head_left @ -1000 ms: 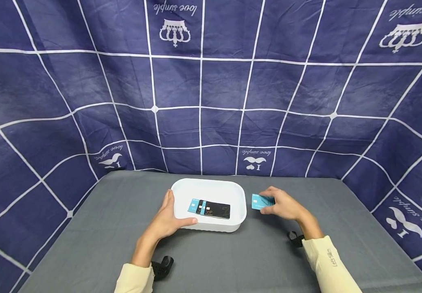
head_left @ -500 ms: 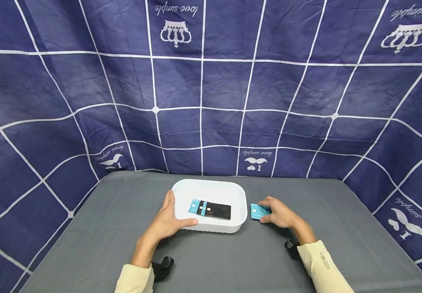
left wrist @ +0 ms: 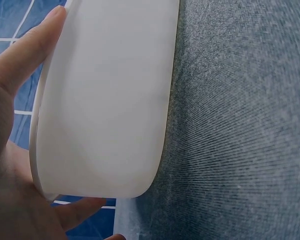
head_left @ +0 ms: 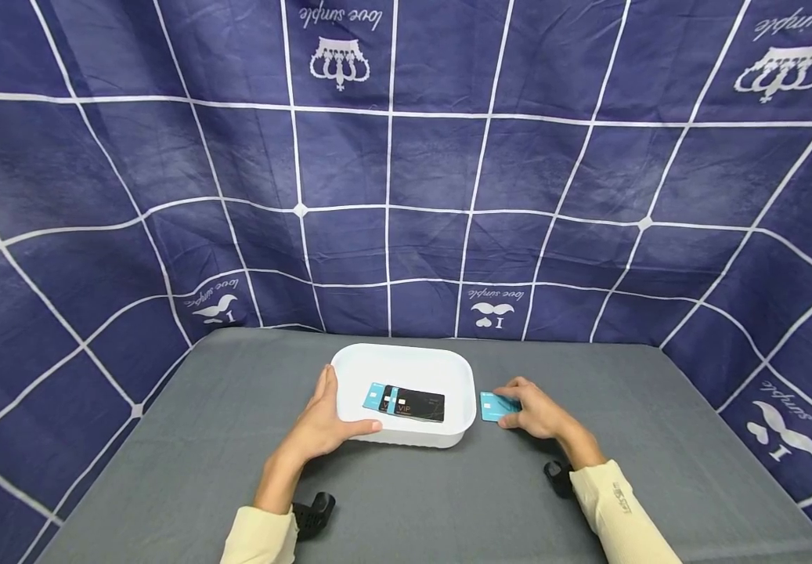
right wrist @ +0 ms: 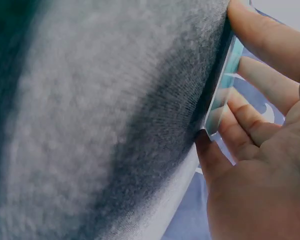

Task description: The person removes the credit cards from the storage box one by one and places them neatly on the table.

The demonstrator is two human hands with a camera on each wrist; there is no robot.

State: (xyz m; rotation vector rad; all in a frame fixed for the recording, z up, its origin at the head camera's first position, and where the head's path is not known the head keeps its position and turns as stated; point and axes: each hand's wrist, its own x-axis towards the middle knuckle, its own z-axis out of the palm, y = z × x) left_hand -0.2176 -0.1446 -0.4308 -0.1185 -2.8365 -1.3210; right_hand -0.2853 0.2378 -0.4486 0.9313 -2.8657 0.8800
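A white plastic tray (head_left: pixel 402 356) sits on the grey table in the head view. Inside lie several overlapping bank cards, with a black VIP card (head_left: pixel 420 405) on top and a light-blue card (head_left: pixel 373 396) at the left end. My left hand (head_left: pixel 317 423) grips the tray's left side, its thumb along the near rim and its fingers at the far left corner. To the right of the tray, my right hand (head_left: pixel 535 410) pinches a light-blue bank card (head_left: pixel 496 406) by its edges, low at the tabletop. The right wrist view shows the card's edge (right wrist: pixel 222 92) against the cloth.
Grey cloth (head_left: pixel 441 501) covers the table. A dark blue curtain (head_left: pixel 420 164) with white grid lines hangs behind and at both sides. Black wrist cameras sit below the left wrist (head_left: pixel 314 513) and the right wrist (head_left: pixel 558 478).
My right hand has come down and slightly toward the tray with the light-blue card, reaching the tabletop, and has barely moved over the last half second. The left hand and tray stay put.
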